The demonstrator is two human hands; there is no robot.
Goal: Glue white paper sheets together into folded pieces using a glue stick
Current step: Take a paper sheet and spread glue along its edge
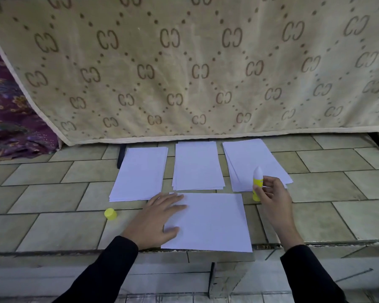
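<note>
The left hand [160, 217] lies flat and open on the white sheet [212, 224] at the tiled floor's [53, 226] near edge, seemingly to steady it, while the right hand [271, 193] grips the uncapped glue stick [257, 182] upright beside it, apparently ready for gluing.

We are seeing three paper stacks [197, 166] lying side by side on the tiled floor [53, 178], before the hanging cloth [184, 73]. A single sheet [212, 221] is lying nearer us; a cap [110, 213] is sitting to its left.
</note>
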